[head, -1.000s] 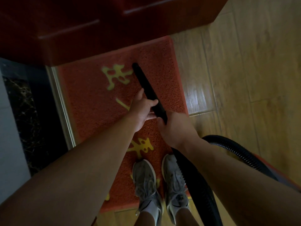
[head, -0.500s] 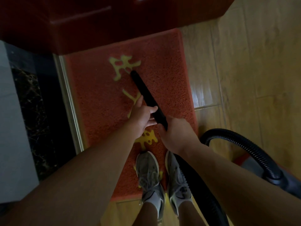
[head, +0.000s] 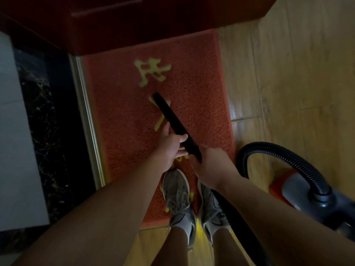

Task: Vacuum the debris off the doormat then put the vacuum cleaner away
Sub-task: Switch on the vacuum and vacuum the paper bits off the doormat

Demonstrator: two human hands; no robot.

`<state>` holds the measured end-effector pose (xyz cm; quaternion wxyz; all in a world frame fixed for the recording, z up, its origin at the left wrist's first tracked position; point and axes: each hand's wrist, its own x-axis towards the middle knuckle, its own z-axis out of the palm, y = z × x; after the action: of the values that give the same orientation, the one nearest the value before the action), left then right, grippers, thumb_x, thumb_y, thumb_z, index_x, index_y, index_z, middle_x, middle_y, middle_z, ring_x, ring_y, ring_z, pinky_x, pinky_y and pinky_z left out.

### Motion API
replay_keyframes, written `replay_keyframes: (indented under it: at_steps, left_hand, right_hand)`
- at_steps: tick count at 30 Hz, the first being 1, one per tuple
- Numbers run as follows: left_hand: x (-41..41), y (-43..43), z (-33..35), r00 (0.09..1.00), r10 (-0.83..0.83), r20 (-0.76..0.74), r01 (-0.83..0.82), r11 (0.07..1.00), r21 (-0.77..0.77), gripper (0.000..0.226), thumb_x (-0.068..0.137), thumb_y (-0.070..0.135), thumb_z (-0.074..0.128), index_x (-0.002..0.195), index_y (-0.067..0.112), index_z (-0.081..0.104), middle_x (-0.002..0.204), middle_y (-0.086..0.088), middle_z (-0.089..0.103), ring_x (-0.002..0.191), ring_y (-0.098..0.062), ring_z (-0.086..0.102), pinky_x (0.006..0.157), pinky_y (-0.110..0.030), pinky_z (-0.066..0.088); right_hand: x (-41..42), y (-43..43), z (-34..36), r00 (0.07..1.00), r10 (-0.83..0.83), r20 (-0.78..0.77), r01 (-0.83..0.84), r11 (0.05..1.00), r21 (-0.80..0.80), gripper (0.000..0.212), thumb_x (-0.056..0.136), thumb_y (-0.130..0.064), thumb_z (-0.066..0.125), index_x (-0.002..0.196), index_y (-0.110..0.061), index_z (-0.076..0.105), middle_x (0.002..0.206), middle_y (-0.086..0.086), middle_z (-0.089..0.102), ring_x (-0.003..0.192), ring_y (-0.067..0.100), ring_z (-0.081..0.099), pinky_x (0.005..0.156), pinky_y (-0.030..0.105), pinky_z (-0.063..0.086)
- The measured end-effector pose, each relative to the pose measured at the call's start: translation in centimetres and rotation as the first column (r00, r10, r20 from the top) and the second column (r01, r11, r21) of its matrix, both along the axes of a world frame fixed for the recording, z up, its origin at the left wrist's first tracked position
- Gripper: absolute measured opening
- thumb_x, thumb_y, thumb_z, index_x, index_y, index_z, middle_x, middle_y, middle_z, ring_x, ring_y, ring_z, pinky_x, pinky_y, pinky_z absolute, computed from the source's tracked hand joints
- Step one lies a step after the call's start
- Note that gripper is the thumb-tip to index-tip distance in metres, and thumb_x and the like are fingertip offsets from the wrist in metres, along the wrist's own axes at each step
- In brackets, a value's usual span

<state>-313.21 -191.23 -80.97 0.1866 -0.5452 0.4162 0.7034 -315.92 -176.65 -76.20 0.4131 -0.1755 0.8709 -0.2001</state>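
A red doormat with yellow characters lies on the floor in front of a dark red door. Over it slants a black vacuum nozzle, its tip near the mat's middle. My left hand grips the nozzle from the left, thumb over the top. Just behind it, my right hand grips the nozzle's rear end. A black ribbed hose loops from there to the grey and orange vacuum cleaner body on the floor at the right. No debris can be made out on the mat in this dim light.
My feet in grey trainers stand on the mat's near end. The dark red door closes off the far side. A metal threshold strip and dark marble border run along the left. Wooden floor spreads to the right.
The nozzle tip has drawn back along the mat toward me, from beside the top character to the mat's middle. The vacuum body has come into view at the right.
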Motion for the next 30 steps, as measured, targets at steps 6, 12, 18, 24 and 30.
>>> replay_keyframes:
  at_steps: [6,12,18,24,30]
  left_hand:
    - [2.0,1.1,1.6,1.0,-0.002,-0.021,0.002,1.0,-0.005,0.079,0.099,0.0,0.06,0.158,0.042,0.028,0.149,-0.009,0.051,0.112,-0.032,0.068,0.07,-0.041,0.062]
    - [4.0,3.4,3.8,0.999,0.001,-0.05,-0.002,1.0,-0.029,0.082,0.097,0.001,0.062,0.157,0.044,0.028,0.15,-0.008,0.051,0.118,-0.033,0.065,0.07,-0.039,0.063]
    - [5.0,6.8,5.7,0.997,-0.002,-0.083,-0.003,0.998,-0.06,0.082,0.097,0.002,0.063,0.157,0.044,0.028,0.146,-0.009,0.055,0.113,-0.033,0.068,0.081,-0.049,0.062]
    - [5.6,11.1,8.2,0.994,-0.008,-0.109,-0.006,0.992,-0.127,0.085,0.096,-0.003,0.063,0.158,0.042,0.026,0.136,-0.007,0.063,0.111,-0.029,0.068,0.084,-0.05,0.061]
    - [7.9,14.6,10.0,0.99,-0.014,-0.138,-0.014,0.98,-0.201,0.087,0.094,-0.004,0.065,0.157,0.043,0.028,0.129,-0.005,0.066,0.114,-0.029,0.068,0.085,-0.052,0.061]
  right_hand:
    - [2.0,1.1,1.6,0.999,-0.009,0.036,0.009,1.0,0.008,0.027,0.1,-0.04,0.046,0.114,-0.02,0.06,0.078,-0.002,0.061,0.06,0.014,0.055,0.047,0.025,0.034]
    - [4.0,3.7,3.5,0.999,-0.016,0.048,0.018,0.999,-0.037,0.028,0.101,-0.037,0.049,0.119,-0.018,0.057,0.086,0.004,0.067,0.07,0.022,0.06,0.055,0.03,0.035]
    - [5.2,7.3,5.1,0.997,-0.031,0.07,0.036,0.997,-0.075,0.022,0.1,-0.032,0.049,0.117,-0.019,0.057,0.077,-0.001,0.062,0.06,0.017,0.058,0.048,0.028,0.035]
    - [6.4,11.7,6.7,0.994,-0.054,0.09,0.064,0.991,-0.114,0.022,0.1,-0.031,0.049,0.119,-0.021,0.055,0.074,0.0,0.063,0.059,0.018,0.059,0.049,0.032,0.043]
    - [8.8,15.3,7.6,0.998,-0.036,0.06,0.044,0.988,-0.146,0.018,0.102,-0.032,0.05,0.117,-0.023,0.055,0.07,-0.006,0.06,0.056,0.011,0.057,0.047,0.027,0.038]
